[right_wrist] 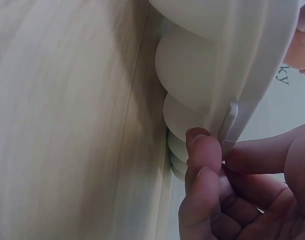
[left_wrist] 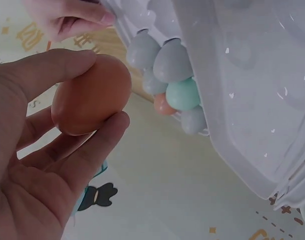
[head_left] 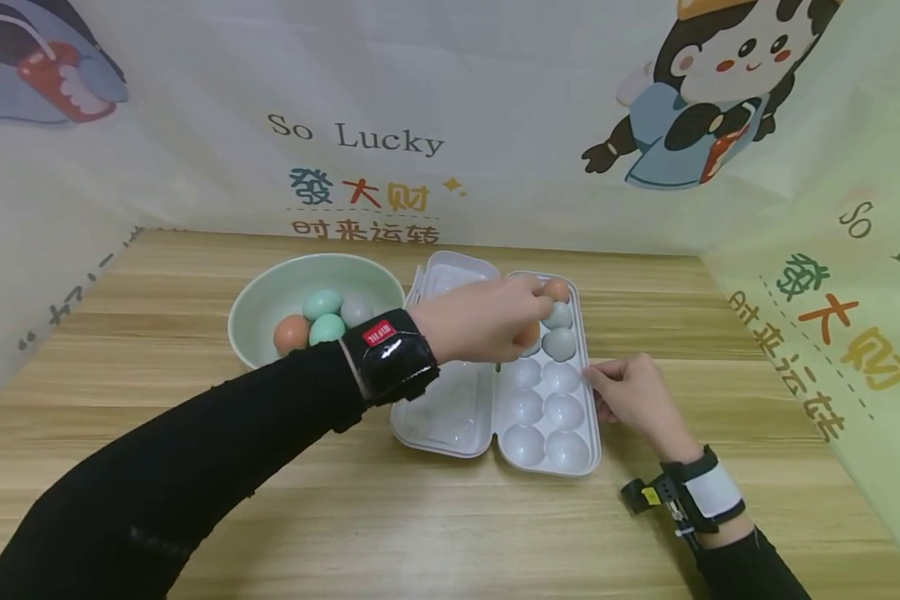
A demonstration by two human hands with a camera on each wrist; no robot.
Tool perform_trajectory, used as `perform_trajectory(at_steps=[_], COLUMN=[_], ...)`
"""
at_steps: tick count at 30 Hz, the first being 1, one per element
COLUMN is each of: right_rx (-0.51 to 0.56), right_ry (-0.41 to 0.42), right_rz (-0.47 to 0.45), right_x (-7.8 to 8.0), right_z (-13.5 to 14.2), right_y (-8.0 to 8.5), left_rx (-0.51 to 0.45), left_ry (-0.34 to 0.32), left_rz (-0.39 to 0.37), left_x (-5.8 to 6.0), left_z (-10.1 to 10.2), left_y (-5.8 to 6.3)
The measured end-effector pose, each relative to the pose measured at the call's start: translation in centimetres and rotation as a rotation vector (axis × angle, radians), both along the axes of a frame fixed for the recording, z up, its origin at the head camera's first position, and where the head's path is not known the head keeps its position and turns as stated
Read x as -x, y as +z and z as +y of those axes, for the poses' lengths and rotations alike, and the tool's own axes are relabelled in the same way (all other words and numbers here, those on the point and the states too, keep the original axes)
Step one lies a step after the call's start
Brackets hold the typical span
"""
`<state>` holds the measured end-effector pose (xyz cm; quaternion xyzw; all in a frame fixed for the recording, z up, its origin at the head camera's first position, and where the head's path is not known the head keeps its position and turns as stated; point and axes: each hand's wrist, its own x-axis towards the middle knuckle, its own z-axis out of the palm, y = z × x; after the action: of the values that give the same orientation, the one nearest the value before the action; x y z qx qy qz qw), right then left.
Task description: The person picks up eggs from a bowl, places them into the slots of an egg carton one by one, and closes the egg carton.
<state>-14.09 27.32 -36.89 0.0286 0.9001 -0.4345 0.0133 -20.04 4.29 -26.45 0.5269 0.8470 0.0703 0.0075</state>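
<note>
My left hand (head_left: pixel 487 317) holds a brown egg (left_wrist: pixel 95 95) between thumb and fingers, over the white plastic egg carton (head_left: pixel 545 429). The carton lies open, its lid (head_left: pixel 442 417) folded out to the left. In its far cups sit several eggs: a brown egg (head_left: pixel 556 290), a grey egg (head_left: pixel 559 344) and, in the left wrist view, a green egg (left_wrist: pixel 183 95) among others. My left hand hides part of them in the head view. The near cups hold nothing. My right hand (head_left: pixel 637 400) pinches the carton's right rim, close to a small tab (right_wrist: pixel 228 122).
A pale green bowl (head_left: pixel 242 321) stands left of the carton, with brown, green and grey eggs inside; my left forearm covers its near side. Printed sheets (head_left: pixel 495 200) stand behind and at both sides of the wooden table (head_left: pixel 450 533).
</note>
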Motion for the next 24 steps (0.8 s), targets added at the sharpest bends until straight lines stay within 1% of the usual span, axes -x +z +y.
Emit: perform_trajectory(at_steps=[6,11,16,24], right_rx=[0.000,-0.001,-0.010,-0.011], right_ry=[0.001,0.004,0.009,0.007], right_rz=[0.004,0.004,0.008,-0.007], right_x=[0.0,-0.1,-0.1,0.0], right_z=[0.1,0.2,0.2,0.2], right_y=[0.0,0.1,0.1,0.0], left_rx=[0.095,0.140,0.162,0.204], left_ry=[-0.050,-0.046,-0.039,-0.024], left_rz=[-0.026,-0.050,-0.023,0.053], left_x=[0.7,1.1,1.1,1.0], left_z=[1.6,2.6,3.5,4.7], left_y=[-0.9,-1.6,-2.0,-2.7])
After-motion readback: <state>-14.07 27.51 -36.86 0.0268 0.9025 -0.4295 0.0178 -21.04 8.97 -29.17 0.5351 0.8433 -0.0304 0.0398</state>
